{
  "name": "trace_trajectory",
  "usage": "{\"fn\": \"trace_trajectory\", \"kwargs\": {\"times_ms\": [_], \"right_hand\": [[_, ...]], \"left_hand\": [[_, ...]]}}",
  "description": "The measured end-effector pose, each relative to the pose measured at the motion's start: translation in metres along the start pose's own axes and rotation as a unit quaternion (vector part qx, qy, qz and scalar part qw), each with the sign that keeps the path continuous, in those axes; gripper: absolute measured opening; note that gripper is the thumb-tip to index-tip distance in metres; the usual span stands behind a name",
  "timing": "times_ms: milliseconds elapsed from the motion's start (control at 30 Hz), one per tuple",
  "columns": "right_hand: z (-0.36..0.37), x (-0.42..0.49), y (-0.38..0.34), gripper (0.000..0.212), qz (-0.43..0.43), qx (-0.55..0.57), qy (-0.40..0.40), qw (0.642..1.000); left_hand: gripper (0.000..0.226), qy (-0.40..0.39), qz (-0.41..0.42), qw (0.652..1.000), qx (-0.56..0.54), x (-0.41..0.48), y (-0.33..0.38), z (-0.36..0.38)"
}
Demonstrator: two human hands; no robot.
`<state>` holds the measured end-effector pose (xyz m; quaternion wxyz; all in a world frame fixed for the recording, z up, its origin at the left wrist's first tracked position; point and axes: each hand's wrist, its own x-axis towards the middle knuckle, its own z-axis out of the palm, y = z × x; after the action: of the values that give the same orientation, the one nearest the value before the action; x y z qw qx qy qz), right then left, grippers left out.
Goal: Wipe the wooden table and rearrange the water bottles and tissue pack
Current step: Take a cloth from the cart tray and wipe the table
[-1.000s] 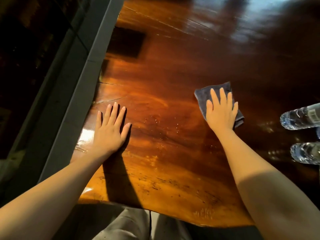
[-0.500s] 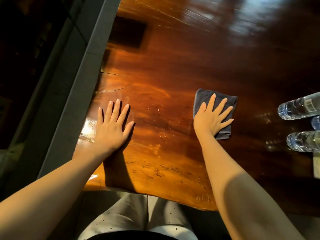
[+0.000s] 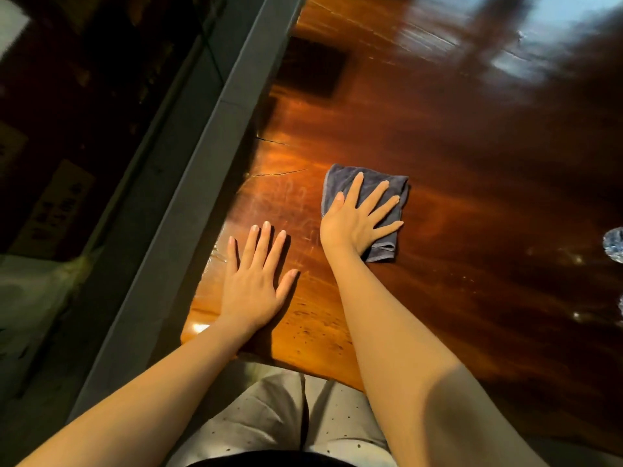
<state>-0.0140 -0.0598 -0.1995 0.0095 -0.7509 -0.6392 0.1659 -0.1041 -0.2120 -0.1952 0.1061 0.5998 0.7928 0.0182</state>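
Glossy reddish-brown wooden counter (image 3: 438, 136), cracked near its left edge, beside a grey ledge (image 3: 188, 183). Right hand (image 3: 354, 220), fingers spread flat, presses a folded grey-blue cloth (image 3: 387, 193) onto the wood without grasping it. Left hand (image 3: 256, 281) rests open, palm down, near the counter's front edge. A clear water bottle (image 3: 614, 244) shows at far right.

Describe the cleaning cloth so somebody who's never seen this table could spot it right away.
Start at the glossy reddish-brown wooden table and follow its left edge toward the person. The cloth lies flat just right of that edge, under the spread right hand. It is the only soft, grey-blue folded thing there; the left hand beside it presses bare wood.
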Motion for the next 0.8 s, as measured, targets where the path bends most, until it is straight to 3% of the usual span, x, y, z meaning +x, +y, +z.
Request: {"fn": "trace_trajectory", "kwargs": {"times_ms": [167,300,600,800], "right_hand": [[0.007,-0.019,-0.028,0.055,-0.067,-0.008,-0.018,0.998],[0.013,-0.037,-0.036,0.055,-0.177,-0.032,-0.036,0.983],[0.017,-0.067,-0.007,0.054,-0.441,-0.100,-0.048,0.891],[0.011,-0.062,0.026,0.053,-0.535,-0.119,-0.040,0.835]], "left_hand": [[0.066,-0.002,-0.013,1.000,-0.013,-0.015,-0.006,0.003],[0.070,-0.001,-0.034,0.999,-0.007,-0.025,-0.010,0.008],[0.076,0.015,-0.069,0.997,0.004,-0.042,-0.006,0.012],[0.076,0.011,-0.092,0.996,0.003,-0.063,0.006,0.015]]}}
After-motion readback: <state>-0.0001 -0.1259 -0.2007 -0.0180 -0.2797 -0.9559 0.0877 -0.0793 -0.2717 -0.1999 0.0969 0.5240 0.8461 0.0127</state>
